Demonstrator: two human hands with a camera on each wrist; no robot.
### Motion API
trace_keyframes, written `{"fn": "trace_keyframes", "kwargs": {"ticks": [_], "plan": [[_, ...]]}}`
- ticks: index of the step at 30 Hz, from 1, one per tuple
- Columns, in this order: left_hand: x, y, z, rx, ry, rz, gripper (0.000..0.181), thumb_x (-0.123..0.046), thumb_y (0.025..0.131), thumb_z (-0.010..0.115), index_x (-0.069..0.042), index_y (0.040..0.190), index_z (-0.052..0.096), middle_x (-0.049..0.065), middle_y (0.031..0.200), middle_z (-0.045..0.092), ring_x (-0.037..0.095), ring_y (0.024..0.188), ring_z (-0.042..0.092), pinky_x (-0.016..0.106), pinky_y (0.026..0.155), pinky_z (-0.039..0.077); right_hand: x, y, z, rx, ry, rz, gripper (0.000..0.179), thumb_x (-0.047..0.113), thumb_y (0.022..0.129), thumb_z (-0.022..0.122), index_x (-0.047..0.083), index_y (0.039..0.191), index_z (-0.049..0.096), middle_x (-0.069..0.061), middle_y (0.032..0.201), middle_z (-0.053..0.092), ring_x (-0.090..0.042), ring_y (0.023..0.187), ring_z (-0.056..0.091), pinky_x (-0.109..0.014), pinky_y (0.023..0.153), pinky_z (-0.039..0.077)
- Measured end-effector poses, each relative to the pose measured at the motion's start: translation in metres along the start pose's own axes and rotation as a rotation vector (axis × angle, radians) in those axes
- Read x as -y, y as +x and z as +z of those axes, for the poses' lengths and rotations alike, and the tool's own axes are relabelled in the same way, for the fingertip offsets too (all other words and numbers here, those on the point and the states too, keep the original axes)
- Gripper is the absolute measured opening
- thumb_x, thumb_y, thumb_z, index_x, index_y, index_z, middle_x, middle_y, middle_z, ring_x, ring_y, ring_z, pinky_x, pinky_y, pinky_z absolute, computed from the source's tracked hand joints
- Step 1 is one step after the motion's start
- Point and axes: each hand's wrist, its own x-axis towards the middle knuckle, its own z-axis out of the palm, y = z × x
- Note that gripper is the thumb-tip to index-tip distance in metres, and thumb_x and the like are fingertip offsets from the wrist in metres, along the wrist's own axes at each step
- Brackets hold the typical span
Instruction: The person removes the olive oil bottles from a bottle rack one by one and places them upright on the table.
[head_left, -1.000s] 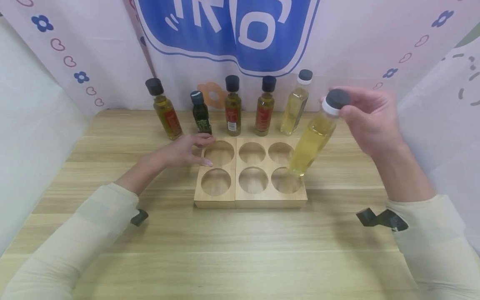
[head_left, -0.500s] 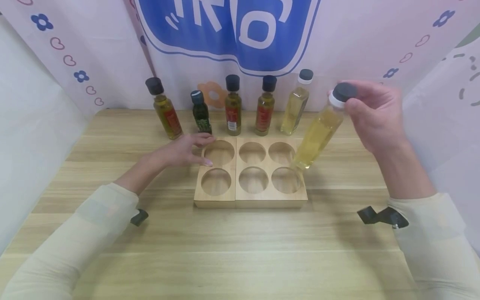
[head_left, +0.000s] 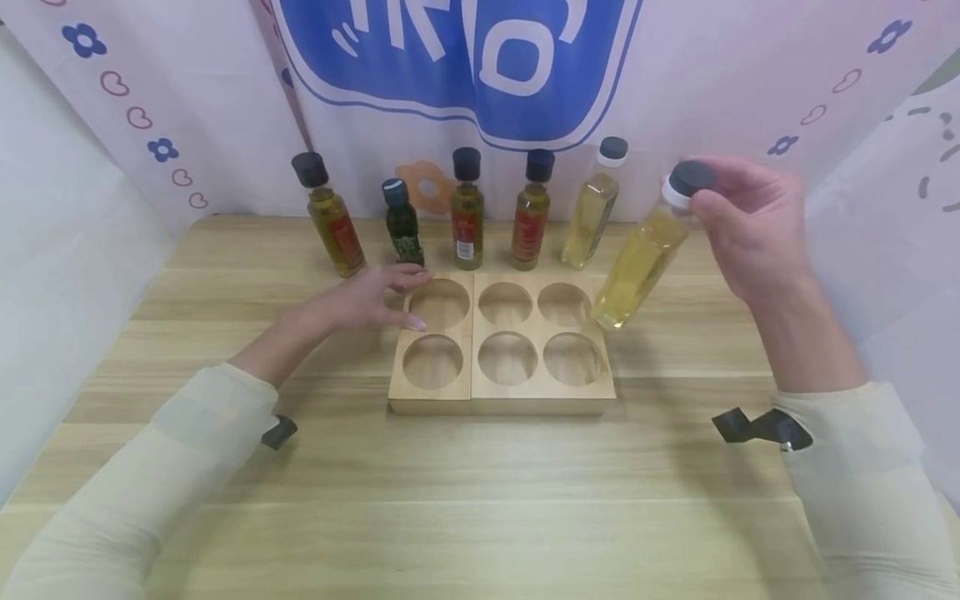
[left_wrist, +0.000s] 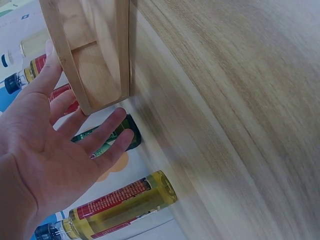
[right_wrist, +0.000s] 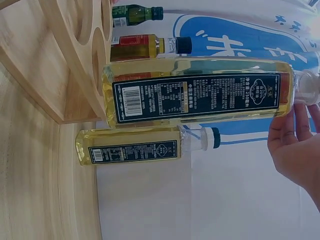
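My right hand [head_left: 757, 225] pinches the neck of a clear square bottle of pale yellow oil [head_left: 641, 265], just below its dark cap. The bottle hangs tilted, its base overlapping the right edge of a wooden rack [head_left: 543, 405] in the head view. Its dark label with a barcode faces the right wrist camera [right_wrist: 200, 100]. My left hand [head_left: 360, 302] rests at the rack's back left corner, fingers spread and fairly straight, thumb along the top. In the left wrist view its fingertips reach close to a small dark green bottle [left_wrist: 132, 132]. The rack's round holes hold nothing.
Along the back stand red-labelled oil bottles [head_left: 335, 233], [head_left: 467, 229], [head_left: 530, 229], the small green bottle [head_left: 403, 229] and another pale oil bottle [head_left: 590, 221]. A white printed cloth [head_left: 225, 100] hangs behind them. The wooden table [head_left: 480, 500] extends in front of the rack.
My right hand has moved the pale oil bottle slightly up and to the right, its base leaving the view of the rack's front right hole. My left hand has stayed put.
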Motion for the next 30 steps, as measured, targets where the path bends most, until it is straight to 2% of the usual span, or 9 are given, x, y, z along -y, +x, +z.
{"fn": "trace_keyframes", "kwargs": {"ticks": [7,14,18,24,30], "plan": [[0.000,0.000,0.000,0.003,-0.005,-0.008,0.083,-0.028,0.091,0.082,0.003,0.155,0.040,0.028,0.165,0.027,0.049,0.150,0.029,0.060,0.123,0.026,0.001,0.001,-0.005,-0.060,-0.051,-0.020,0.033,-0.017,0.078,0.081,-0.023,0.107,0.067,-0.027,0.098,0.075,-0.029,0.084,0.073,-0.033,0.080,0.060],[0.000,0.000,0.000,0.001,-0.010,-0.001,0.082,-0.026,0.090,0.083,0.004,0.154,0.041,0.029,0.165,0.028,0.050,0.149,0.031,0.060,0.123,0.028,0.004,0.002,-0.011,-0.129,-0.128,-0.024,0.027,-0.022,0.083,0.071,-0.022,0.110,0.067,-0.024,0.098,0.076,-0.026,0.085,0.070,-0.031,0.078,0.058],[0.000,0.000,0.000,0.000,-0.011,0.001,0.082,-0.025,0.090,0.083,0.004,0.154,0.041,0.029,0.164,0.028,0.049,0.150,0.030,0.059,0.123,0.027,0.005,0.003,-0.015,-0.144,-0.134,-0.019,0.028,-0.022,0.083,0.073,-0.022,0.110,0.068,-0.025,0.099,0.076,-0.026,0.083,0.071,-0.031,0.077,0.059],[0.001,0.001,0.000,0.001,-0.013,-0.005,0.083,-0.026,0.090,0.083,0.003,0.154,0.041,0.028,0.165,0.028,0.049,0.150,0.029,0.059,0.123,0.026,0.005,0.002,-0.022,-0.177,-0.159,-0.022,0.025,-0.022,0.082,0.074,-0.020,0.107,0.070,-0.022,0.096,0.077,-0.024,0.086,0.071,-0.030,0.083,0.058],[0.001,0.001,0.000,0.004,-0.013,-0.009,0.083,-0.027,0.090,0.083,0.003,0.155,0.041,0.027,0.165,0.027,0.049,0.150,0.029,0.059,0.123,0.027,0.001,0.003,-0.027,-0.273,-0.299,-0.035,0.020,-0.021,0.084,0.072,-0.017,0.104,0.072,-0.017,0.093,0.079,-0.021,0.083,0.072,-0.026,0.083,0.059]]}}
